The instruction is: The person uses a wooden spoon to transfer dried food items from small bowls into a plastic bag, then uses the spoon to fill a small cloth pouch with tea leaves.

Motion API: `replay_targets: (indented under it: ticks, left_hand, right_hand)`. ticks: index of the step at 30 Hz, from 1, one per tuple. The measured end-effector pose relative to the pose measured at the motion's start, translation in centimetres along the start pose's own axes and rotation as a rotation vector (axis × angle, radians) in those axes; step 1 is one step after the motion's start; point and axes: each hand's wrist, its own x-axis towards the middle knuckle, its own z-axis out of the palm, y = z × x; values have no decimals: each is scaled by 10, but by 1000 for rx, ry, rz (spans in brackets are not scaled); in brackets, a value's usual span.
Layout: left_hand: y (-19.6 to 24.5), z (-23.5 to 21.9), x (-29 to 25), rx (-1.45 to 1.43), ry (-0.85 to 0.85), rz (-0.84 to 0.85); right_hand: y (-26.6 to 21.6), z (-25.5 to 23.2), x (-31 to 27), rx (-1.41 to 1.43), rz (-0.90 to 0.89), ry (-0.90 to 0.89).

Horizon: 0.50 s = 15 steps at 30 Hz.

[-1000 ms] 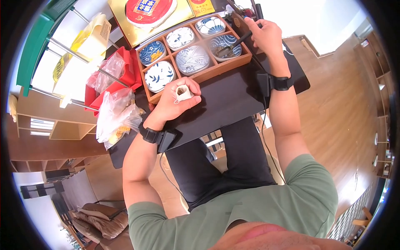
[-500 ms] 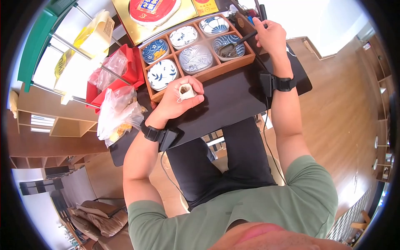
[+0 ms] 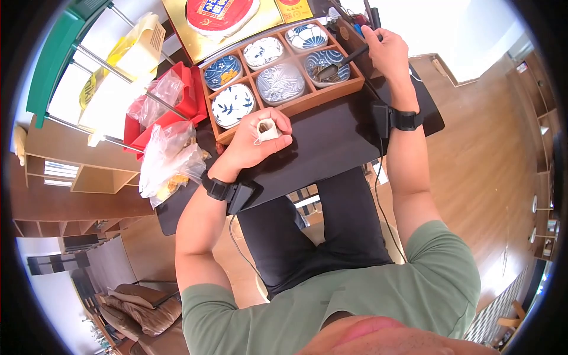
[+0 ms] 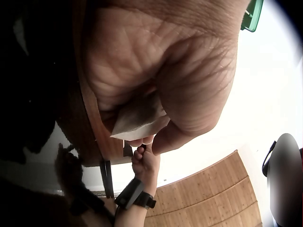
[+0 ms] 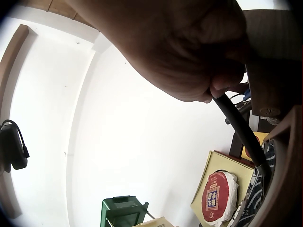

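Observation:
My left hand (image 3: 248, 145) grips a small white drawstring pouch (image 3: 269, 134), its mouth upward and something brown inside. It is just in front of the wooden compartment box (image 3: 322, 93). In the left wrist view the pouch (image 4: 139, 118) pokes out between palm and thumb. At the box's right end, my right hand (image 3: 388, 56) holds the black handle of a spoon (image 3: 355, 54). The spoon's head is down in a blue wave-patterned bowl (image 3: 316, 57), among dark contents. The right wrist view shows the handle (image 5: 241, 130) slanting from my fingers toward the bowl.
Other patterned bowls fill the box, among them a grey lidded one (image 3: 281, 84) and one with orange pieces (image 3: 222, 74). Behind lies a gold box with a red-wrapped disc (image 3: 222, 15). A red bin (image 3: 195, 94) and plastic bag (image 3: 168, 160) are at left on the dark table (image 3: 331, 133).
The spoon's head has shifted slightly inside the wave-patterned bowl, and its handle angle has changed a little with my right hand. My left hand keeps the pouch in nearly the same place.

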Motion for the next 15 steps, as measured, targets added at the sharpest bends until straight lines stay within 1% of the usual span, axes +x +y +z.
replay_targets:
  ticks: [1, 3, 6, 10, 15]
  left_hand:
    - [0, 0, 0, 1, 0, 0]
    - [1, 0, 0, 4, -2, -1]
    - [-1, 0, 0, -16, -4, 2]
    - [-1, -1, 0, -19, -5, -3]
    - [-1, -1, 0, -4, -4, -7]
  right_hand:
    - [-1, 0, 0, 1, 0, 0]
    - [-4, -2, 0, 46, 53, -33]
    - [-12, -7, -3, 17, 55, -20]
    - [-7, -7, -2, -44, 18, 1]
    - [-22, -14, -5, 31, 120, -41]
